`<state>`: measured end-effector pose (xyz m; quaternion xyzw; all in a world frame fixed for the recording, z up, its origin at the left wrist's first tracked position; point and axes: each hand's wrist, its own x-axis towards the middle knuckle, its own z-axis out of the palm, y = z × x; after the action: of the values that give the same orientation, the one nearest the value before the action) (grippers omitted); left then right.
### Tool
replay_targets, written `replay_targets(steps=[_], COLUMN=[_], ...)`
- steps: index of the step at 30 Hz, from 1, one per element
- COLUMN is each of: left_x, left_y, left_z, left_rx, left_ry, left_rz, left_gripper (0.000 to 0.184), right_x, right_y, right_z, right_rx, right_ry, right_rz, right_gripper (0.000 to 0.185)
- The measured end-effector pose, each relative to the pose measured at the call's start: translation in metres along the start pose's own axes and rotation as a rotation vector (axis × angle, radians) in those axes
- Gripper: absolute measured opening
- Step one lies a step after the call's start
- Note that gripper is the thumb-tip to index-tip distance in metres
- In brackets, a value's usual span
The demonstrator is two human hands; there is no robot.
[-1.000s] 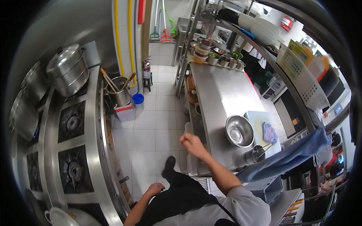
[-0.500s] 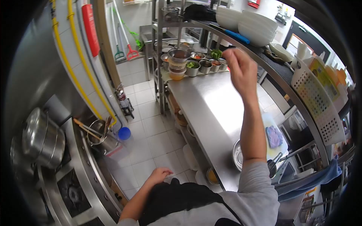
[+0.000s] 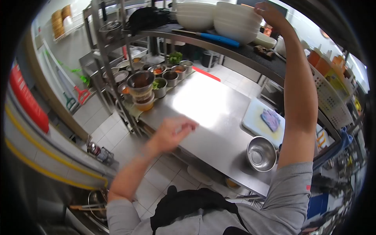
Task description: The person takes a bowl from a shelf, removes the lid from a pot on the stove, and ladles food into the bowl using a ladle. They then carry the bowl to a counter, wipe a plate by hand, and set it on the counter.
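Two stacks of white bowls (image 3: pixel 237 25) stand on one shelf (image 3: pixel 247 58); the right hand (image 3: pixel 270 15) is at one stack's edge, its grip unclear. The left hand (image 3: pixel 172 133) hovers empty, loosely curled. The surface (image 3: pixel 203 105) carries one metal bowl (image 3: pixel 261 154), one board (image 3: pixel 252 113), one cloth (image 3: pixel 270 120).

Camera, one, head-worn: wide view from your head, facing forward and down, close over your apron (image 3: pixel 184 205), taking in table (image 3: pixel 213 127) and shelf (image 3: pixel 184 38).
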<state>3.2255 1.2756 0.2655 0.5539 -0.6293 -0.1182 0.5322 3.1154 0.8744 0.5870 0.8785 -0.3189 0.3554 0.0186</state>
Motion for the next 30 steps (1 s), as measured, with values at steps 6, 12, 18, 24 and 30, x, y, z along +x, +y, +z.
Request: replay_targets(steps=[6,12,18,24,30], left_x=[0.181,0.336,0.362,0.4,0.394], left_y=[0.051,0.037,0.064,0.062,0.073], left_z=[-0.082,-0.088,-0.085,-0.104,-0.104], left_rx=[0.121,0.583,0.654,0.767,0.835], left_ry=[0.078,0.467,0.17,0.046,0.16], left_rz=[0.315,0.44,0.154,0.268,0.297], left_gripper=[0.035,0.066,0.075,0.07,0.072], right_x=[0.012,0.023,-0.001,-0.039,-0.047], right_y=[0.01,-0.007,-0.042,-0.074,-0.067], right_z=[-0.004,-0.013,-0.065,-0.107,-0.11], right_rx=[-0.016,-0.028,-0.237,-0.196,-0.222], right_ry=[-0.135,-0.18,0.132,0.239,0.318], right_rz=[-0.052,-0.029,-0.06,0.115,0.174], right_gripper=[0.067,0.056,0.064,0.054,0.055])
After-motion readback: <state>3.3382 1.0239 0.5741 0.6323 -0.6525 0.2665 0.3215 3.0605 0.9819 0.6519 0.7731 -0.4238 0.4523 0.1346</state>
